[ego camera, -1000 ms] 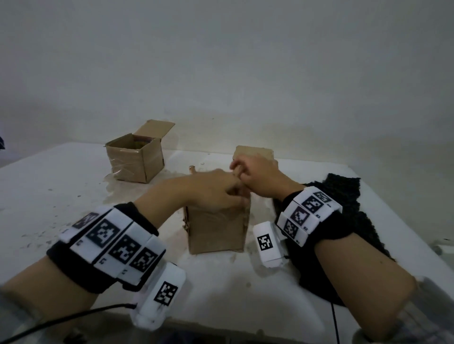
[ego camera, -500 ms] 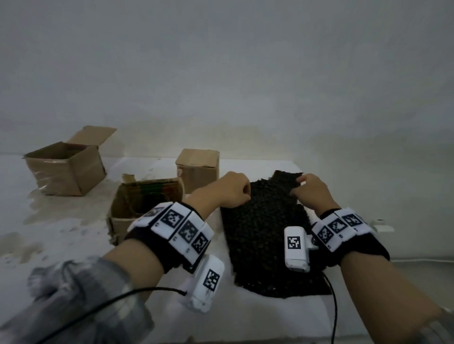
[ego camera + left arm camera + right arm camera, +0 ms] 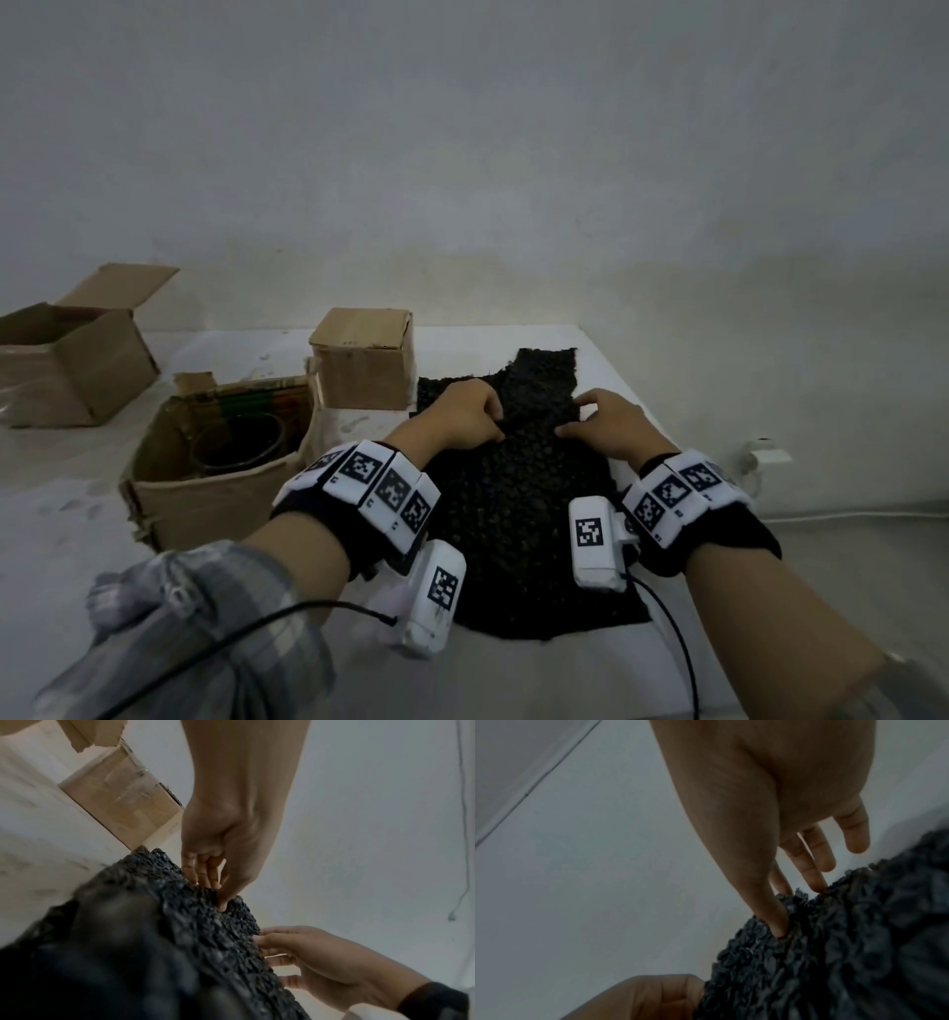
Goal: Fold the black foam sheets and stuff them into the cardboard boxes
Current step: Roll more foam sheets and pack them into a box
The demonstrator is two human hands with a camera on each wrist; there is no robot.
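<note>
A black foam sheet (image 3: pixel 518 509) lies flat on the white table (image 3: pixel 513 673), right of the boxes. My left hand (image 3: pixel 493 421) pinches a raised ridge of the foam between thumb and fingers; the left wrist view shows the left hand (image 3: pixel 216 892) with its thumb dug into the foam sheet (image 3: pixel 195 933). My right hand (image 3: pixel 575 416) holds the same ridge from the right. In the right wrist view the right hand (image 3: pixel 790 902) has its thumb pressed into the foam sheet (image 3: pixel 834 953) and fingers behind it. An open cardboard box (image 3: pixel 205 493) with dark contents stands left of the sheet.
A closed cardboard box (image 3: pixel 364 360) stands just beyond the sheet's far left corner. Another open box (image 3: pixel 67 360) sits at the far left. The table's right edge (image 3: pixel 631 380) runs close beside the sheet. A wall stands behind, and a white cable (image 3: pixel 842 514) lies on the floor.
A second ago both hands were on a cardboard box. They then moved right to the foam sheet's far edge and have now drawn nearer and closer together at mid-sheet.
</note>
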